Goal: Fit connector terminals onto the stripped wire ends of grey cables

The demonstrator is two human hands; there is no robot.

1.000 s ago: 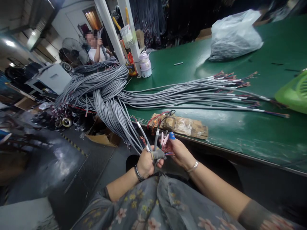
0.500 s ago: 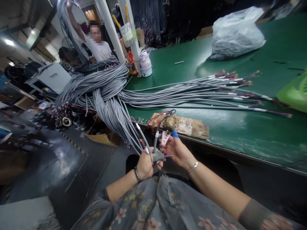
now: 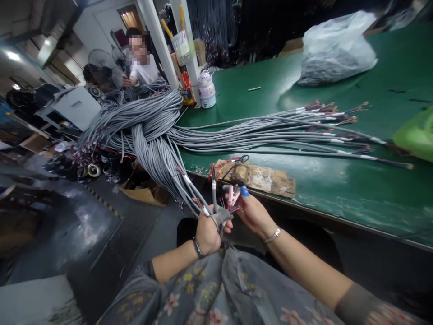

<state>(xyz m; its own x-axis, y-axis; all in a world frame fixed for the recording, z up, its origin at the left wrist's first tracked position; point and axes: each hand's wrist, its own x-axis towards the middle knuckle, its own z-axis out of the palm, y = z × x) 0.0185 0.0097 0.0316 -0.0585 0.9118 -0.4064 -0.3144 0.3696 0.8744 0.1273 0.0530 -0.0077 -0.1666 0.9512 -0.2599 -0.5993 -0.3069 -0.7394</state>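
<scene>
My left hand (image 3: 207, 232) is closed round the ends of a few grey cables (image 3: 209, 208), a grey sleeve on its thumb. Thin coloured wires fan out of those cable ends. My right hand (image 3: 253, 213) pinches a small pink clip (image 3: 232, 195) right beside the wire tips, a blue cap on one fingertip. A thick bundle of grey cables (image 3: 152, 135) hangs off the edge of the green table (image 3: 338, 180) down towards my hands.
More grey cables with stripped coloured ends (image 3: 321, 122) lie across the table. A worn wooden block (image 3: 264, 177) sits at the table edge. Behind are a white jar (image 3: 206, 88), a plastic bag (image 3: 334, 47) and a green fan (image 3: 414, 135). A person (image 3: 144, 63) stands at the far left.
One grey cable end has risen a little higher out of my left fist. The person in the background has lowered the arm that held cables overhead.
</scene>
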